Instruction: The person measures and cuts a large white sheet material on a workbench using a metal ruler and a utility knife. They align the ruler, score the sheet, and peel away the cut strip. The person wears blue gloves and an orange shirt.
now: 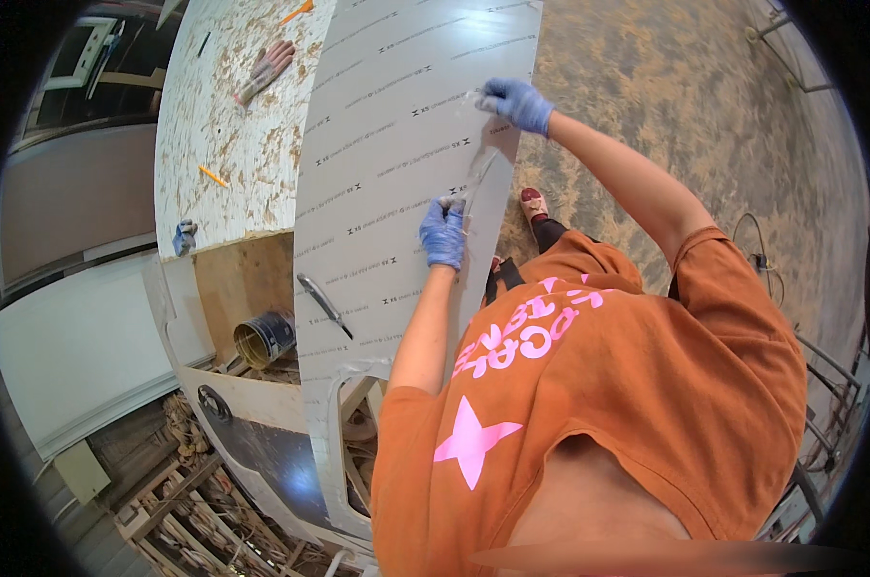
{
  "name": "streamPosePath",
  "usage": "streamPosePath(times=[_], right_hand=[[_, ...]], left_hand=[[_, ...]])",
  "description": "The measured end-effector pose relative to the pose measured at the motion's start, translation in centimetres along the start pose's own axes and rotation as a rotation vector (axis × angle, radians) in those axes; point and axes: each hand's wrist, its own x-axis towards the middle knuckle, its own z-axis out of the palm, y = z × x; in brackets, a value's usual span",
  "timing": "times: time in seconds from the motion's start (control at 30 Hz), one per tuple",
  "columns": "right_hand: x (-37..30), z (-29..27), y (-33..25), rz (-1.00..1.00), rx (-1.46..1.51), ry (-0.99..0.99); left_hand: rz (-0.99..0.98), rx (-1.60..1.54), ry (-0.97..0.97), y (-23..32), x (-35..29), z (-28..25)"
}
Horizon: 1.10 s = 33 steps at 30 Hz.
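Note:
A long grey panel with rows of small dark print lies in front of me. Both my hands wear blue gloves and are at its right edge. My left hand is closed, its fingertips pinching a thin clear plastic film low over the surface. Farther along the edge, my right hand is also closed, with a crumpled bit of clear film at its fingertips. A curved grey tool with a dark tip, perhaps a knife, rests on the panel left of my left forearm.
A worn white board to the left bears a stained work glove and an orange stick-like tool. Below it, an open can lies in a wooden recess. Wood scraps fill the lower left. Dusty floor extends right.

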Motion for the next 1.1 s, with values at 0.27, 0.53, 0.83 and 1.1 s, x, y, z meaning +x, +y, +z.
streamPosePath(times=[0.27,0.53,0.83,1.1], right_hand=[[0.1,-5.8,2.8,0.336,0.751,0.184],[-1.5,-8.2,2.7,0.395,0.887,0.381],[4.5,-13.0,1.2,0.049,0.602,0.420],[12.3,-22.9,-1.7,-0.062,0.642,0.653]], left_hand=[[0.009,0.093,0.012,1.6,0.2,0.1],[0.247,0.637,-0.070,6.4,3.0,3.7],[0.214,0.773,-0.142,5.5,4.7,4.8],[0.228,0.720,-0.133,4.9,4.8,4.6]])
